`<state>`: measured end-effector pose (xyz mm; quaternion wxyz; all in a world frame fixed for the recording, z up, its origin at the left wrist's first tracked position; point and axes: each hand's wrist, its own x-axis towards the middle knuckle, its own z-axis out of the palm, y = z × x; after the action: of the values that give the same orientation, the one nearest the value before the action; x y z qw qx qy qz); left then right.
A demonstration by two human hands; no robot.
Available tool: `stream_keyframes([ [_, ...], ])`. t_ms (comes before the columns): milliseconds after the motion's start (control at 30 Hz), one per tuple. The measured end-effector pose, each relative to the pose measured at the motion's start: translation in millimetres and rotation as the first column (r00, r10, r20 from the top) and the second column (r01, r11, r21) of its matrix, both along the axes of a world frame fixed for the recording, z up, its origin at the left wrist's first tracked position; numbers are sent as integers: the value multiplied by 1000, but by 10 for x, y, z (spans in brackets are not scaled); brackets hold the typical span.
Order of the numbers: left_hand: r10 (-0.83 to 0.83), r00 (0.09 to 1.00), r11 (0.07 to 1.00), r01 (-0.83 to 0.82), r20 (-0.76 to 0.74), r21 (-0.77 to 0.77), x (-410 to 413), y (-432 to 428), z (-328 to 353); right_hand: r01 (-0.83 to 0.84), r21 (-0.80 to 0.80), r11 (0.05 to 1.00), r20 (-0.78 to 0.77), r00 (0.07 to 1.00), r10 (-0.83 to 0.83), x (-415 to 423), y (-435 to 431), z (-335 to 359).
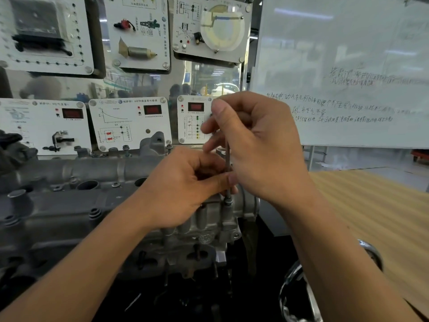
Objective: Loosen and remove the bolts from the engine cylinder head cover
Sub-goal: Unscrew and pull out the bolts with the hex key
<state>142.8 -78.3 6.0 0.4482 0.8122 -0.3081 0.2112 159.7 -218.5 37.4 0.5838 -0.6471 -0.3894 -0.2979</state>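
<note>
**Bench view, L to R.** Rear: sensor demo panels [130,122] w/ red displays, mounted behind the engine. Centre-left: grey cast cylinder head cover [69,205] lies across the frame, dull and grimy, w/ open round ports and a small bolt [115,185] seated along its top. L hand [185,191] sits over the cover's right end, hiding part of it. Its thumb and curled fingers pinch the lower part of a thin driver shaft [227,156]. Shaft stands upright, tip on the end bolt [228,201] at the cover's right end. R hand [260,145], above, pinches the shaft's upper part w/ thumb and fingertips. Right: whiteboard [348,66] w/ handwriting; wooden tabletop [383,217]; curved chrome part [294,287] at bottom.
</note>
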Motion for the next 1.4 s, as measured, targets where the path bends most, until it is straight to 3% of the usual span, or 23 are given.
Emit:
stream_keyframes([
  [133, 17, 1000, 1000, -17, 9, -23, 16, 0, -23, -348, 36, 937, -130, 928, 349, 17, 21, -17],
  [267, 44, 999, 997, -46, 19, 63, -12, -3, -5, -683, 175, 709, -317, 643, 697, 33, -44, 9],
  [367, 51, 999, 995, -51, -3, 90, -16, -5, 1, -769, 233, 595, -363, 499, 787, 60, -121, 33],
  [433, 51, 999, 995, -51, -3, 87, -14, -8, -1, -763, 239, 601, -368, 502, 783, 66, -138, 36],
  [500, 59, 998, 994, -59, 12, 93, -11, -11, -1, -708, 234, 666, -360, 573, 736, 48, -102, 35],
  [567, 61, 998, 994, -63, 27, 92, -10, -17, -1, -560, 198, 805, -332, 734, 593, 9, -55, 32],
  [633, 60, 998, 995, -61, 23, 75, -19, -26, 5, -293, 104, 950, -219, 925, 309, -43, -31, 28],
  [700, 69, 997, 995, -70, 29, 73, -24, -38, 8, 43, 13, 999, -27, 999, -43, -100, -16, 17],
  [767, 74, 996, 996, -76, 40, 55, -27, -58, 15, 307, 18, 951, 120, 944, -307, -145, -12, 21],
  [867, 89, 996, 995, -89, 0, 53, -15, -64, 33, 435, 112, 893, 129, 885, -447, -136, -24, 46],
  [1167, 118, 993, 991, -116, -20, 72, 3, -34, 15, 511, 57, 858, 146, 846, -514, -194, -2, 74],
  [1333, 92, 996, 994, -91, -10, 62, 11, -50, 8, 575, -140, 806, 211, 813, -543, -249, -61, 136],
  [1400, 69, 998, 996, -69, 0, 52, 6, -37, 10, 532, -179, 828, 230, 841, -490, -247, -92, 148],
])
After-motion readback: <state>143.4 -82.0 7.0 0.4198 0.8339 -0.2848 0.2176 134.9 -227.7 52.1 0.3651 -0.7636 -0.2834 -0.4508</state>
